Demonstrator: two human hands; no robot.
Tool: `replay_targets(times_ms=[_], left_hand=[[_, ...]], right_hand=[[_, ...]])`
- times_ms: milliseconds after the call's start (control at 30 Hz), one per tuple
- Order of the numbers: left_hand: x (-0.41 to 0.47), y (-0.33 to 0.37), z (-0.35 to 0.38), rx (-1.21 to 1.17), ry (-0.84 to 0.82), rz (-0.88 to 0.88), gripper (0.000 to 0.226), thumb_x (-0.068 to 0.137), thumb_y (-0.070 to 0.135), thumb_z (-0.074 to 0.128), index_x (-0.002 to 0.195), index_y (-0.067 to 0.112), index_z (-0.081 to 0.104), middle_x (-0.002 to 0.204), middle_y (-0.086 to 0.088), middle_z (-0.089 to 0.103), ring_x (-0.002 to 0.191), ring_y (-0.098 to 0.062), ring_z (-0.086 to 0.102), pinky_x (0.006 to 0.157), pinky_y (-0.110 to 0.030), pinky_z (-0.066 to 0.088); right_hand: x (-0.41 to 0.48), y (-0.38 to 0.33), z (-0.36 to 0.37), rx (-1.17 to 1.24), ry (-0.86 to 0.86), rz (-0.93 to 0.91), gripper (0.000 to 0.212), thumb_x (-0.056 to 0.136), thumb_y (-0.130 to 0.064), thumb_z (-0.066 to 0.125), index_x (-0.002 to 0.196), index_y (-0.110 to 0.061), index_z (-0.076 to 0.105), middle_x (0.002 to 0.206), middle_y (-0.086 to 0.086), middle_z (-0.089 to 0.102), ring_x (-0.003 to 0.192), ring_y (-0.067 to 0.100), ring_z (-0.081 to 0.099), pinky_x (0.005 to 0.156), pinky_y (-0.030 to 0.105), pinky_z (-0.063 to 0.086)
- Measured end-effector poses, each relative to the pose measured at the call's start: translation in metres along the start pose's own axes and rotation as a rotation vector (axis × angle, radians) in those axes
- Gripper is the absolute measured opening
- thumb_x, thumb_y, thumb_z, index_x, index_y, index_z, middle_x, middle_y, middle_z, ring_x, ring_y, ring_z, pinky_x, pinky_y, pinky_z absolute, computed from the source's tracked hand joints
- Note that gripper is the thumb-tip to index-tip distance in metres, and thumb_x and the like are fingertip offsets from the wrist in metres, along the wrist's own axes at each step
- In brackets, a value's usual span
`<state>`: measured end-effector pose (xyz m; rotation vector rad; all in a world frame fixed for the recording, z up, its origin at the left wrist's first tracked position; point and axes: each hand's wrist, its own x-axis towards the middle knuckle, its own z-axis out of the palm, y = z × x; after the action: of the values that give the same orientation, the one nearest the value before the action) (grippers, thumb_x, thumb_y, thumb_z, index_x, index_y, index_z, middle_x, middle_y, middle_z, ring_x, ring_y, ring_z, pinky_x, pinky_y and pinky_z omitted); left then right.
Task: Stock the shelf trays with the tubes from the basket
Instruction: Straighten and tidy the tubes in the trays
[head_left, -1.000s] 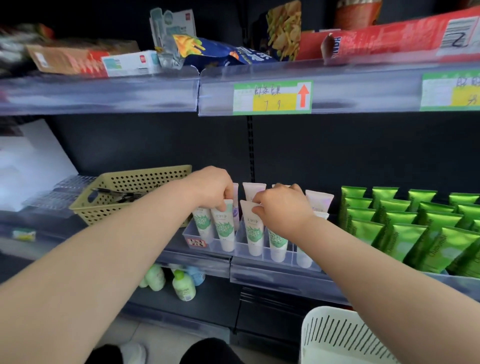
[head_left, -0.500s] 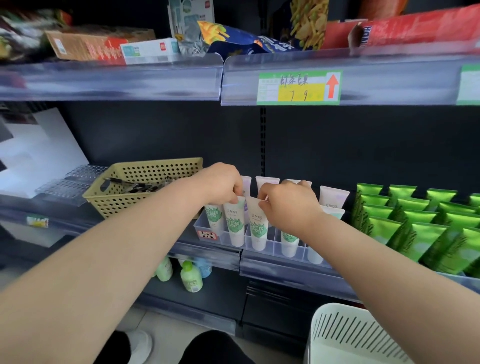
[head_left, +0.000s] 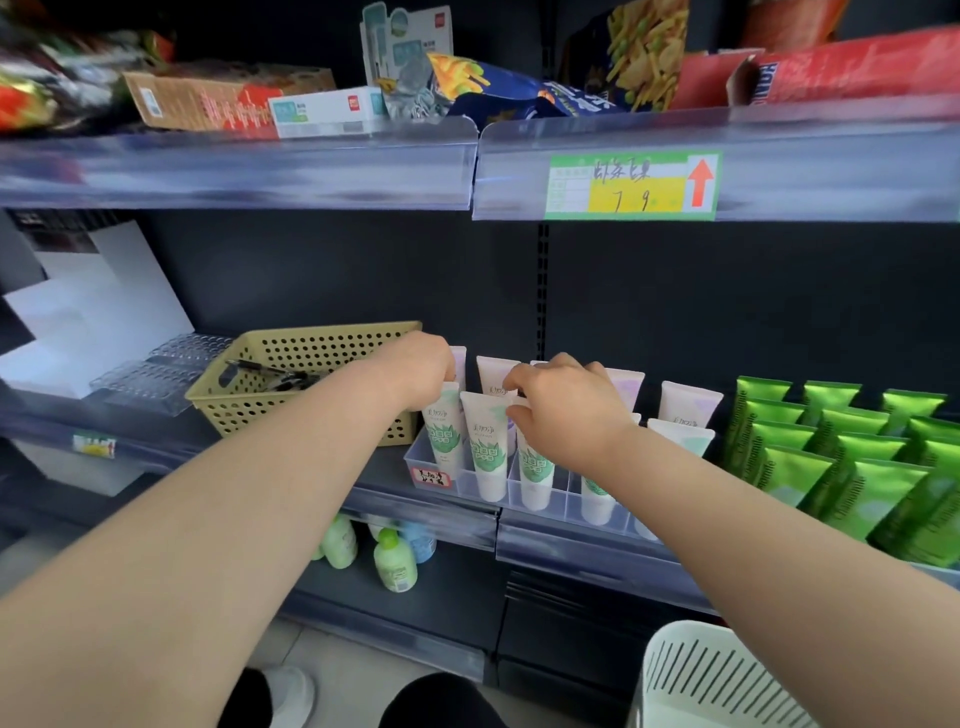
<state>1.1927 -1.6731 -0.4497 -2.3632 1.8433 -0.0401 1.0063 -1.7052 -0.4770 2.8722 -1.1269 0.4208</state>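
My left grip pinched a tube by its top, and my right grip clamped a neighbouring tube. I reckoned each wanted pressing straight down into the tray, label forward.

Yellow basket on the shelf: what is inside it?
A few dark pen-like items lie in the yellow basket. The left arm covers its right end; no tubes show.

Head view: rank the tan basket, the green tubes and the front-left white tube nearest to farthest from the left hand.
1. The white tube, front left, touching the left hand.
2. The tan basket, just left of the hand.
3. The green tubes, far right.
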Motion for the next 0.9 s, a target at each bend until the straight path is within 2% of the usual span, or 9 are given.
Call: replay_targets(times_ms=[100, 200, 267, 367, 467, 600, 733, 833, 900], left_hand=[[0.0, -0.003, 0.002, 0.028, 0.018, 0.0, 0.017, 0.087, 0.002, 0.057, 0.092, 0.01, 0.07, 0.094, -0.009, 0.063, 0.075, -0.023, 0.05, 0.057, -0.029, 0.039], [-0.005, -0.004, -0.002, 0.082, 0.015, 0.007, 0.016, 0.087, 0.0, 0.055, 0.089, 0.01, 0.068, 0.087, -0.007, 0.059, 0.074, -0.023, 0.051, 0.05, -0.026, 0.033], [-0.008, -0.004, -0.004, 0.11, 0.007, 0.001, 0.019, 0.087, -0.001, 0.054, 0.092, 0.01, 0.069, 0.087, -0.005, 0.058, 0.074, -0.021, 0.052, 0.046, -0.024, 0.029], [-0.011, -0.004, -0.005, 0.111, -0.028, -0.011, 0.023, 0.086, 0.001, 0.055, 0.097, 0.012, 0.072, 0.094, -0.006, 0.065, 0.072, -0.02, 0.054, 0.047, -0.024, 0.035], [-0.012, -0.003, -0.008, 0.093, -0.032, -0.014, 0.028, 0.086, -0.002, 0.053, 0.101, 0.013, 0.072, 0.092, -0.004, 0.063, 0.073, -0.022, 0.056, 0.054, -0.027, 0.041], [-0.006, 0.004, -0.019, 0.023, -0.03, -0.025, 0.03, 0.085, 0.001, 0.054, 0.106, 0.012, 0.073, 0.095, -0.002, 0.063, 0.075, -0.021, 0.055, 0.067, -0.031, 0.049], [-0.001, 0.026, -0.031, -0.046, 0.021, 0.049, 0.027, 0.088, 0.007, 0.059, 0.11, 0.016, 0.072, 0.109, -0.002, 0.067, 0.098, -0.024, 0.063, 0.085, -0.036, 0.054], [0.004, 0.044, -0.037, -0.19, 0.1, 0.123, 0.019, 0.089, 0.01, 0.061, 0.101, 0.015, 0.074, 0.098, 0.002, 0.067, 0.091, -0.019, 0.062, 0.088, -0.039, 0.054], [0.008, 0.061, -0.041, -0.269, 0.101, 0.174, 0.018, 0.089, 0.015, 0.065, 0.104, 0.016, 0.074, 0.103, 0.003, 0.069, 0.096, -0.016, 0.063, 0.09, -0.038, 0.053]], right_hand=[[0.004, -0.007, 0.003, -0.001, -0.004, -0.012, 0.034, 0.095, -0.032, 0.045, 0.128, -0.023, 0.05, 0.115, 0.0, 0.062, 0.117, 0.023, 0.044, 0.09, 0.04, 0.034], [0.005, -0.013, 0.005, -0.008, -0.018, -0.023, 0.033, 0.095, -0.032, 0.046, 0.126, -0.022, 0.052, 0.114, 0.001, 0.062, 0.116, 0.024, 0.044, 0.092, 0.041, 0.035], [0.005, -0.016, 0.005, -0.011, -0.022, -0.03, 0.03, 0.095, -0.032, 0.045, 0.122, -0.02, 0.053, 0.111, 0.002, 0.062, 0.113, 0.024, 0.045, 0.091, 0.041, 0.035], [0.003, -0.017, 0.003, -0.008, -0.009, -0.036, 0.03, 0.095, -0.033, 0.045, 0.121, -0.02, 0.053, 0.111, 0.002, 0.062, 0.112, 0.024, 0.046, 0.089, 0.04, 0.035], [0.002, -0.014, -0.001, -0.008, 0.02, -0.028, 0.03, 0.097, -0.034, 0.042, 0.122, -0.02, 0.052, 0.112, 0.001, 0.063, 0.113, 0.024, 0.047, 0.089, 0.041, 0.036], [-0.001, 0.0, -0.006, -0.008, 0.078, -0.002, 0.026, 0.096, -0.02, 0.042, 0.12, -0.021, 0.052, 0.11, -0.002, 0.064, 0.108, 0.023, 0.048, 0.081, 0.038, 0.035], [-0.006, 0.023, -0.019, -0.016, 0.077, 0.053, 0.04, 0.087, -0.007, 0.046, 0.122, -0.024, 0.052, 0.108, -0.002, 0.063, 0.107, 0.022, 0.047, 0.077, 0.036, 0.029], [-0.013, 0.045, -0.029, -0.047, 0.082, 0.086, 0.047, 0.08, -0.003, 0.048, 0.121, -0.024, 0.053, 0.11, -0.002, 0.062, 0.107, 0.022, 0.047, 0.076, 0.035, 0.028], [-0.018, 0.063, -0.034, -0.06, 0.08, 0.118, 0.051, 0.081, -0.002, 0.044, 0.126, -0.025, 0.053, 0.115, -0.002, 0.061, 0.11, 0.022, 0.047, 0.077, 0.035, 0.027]])
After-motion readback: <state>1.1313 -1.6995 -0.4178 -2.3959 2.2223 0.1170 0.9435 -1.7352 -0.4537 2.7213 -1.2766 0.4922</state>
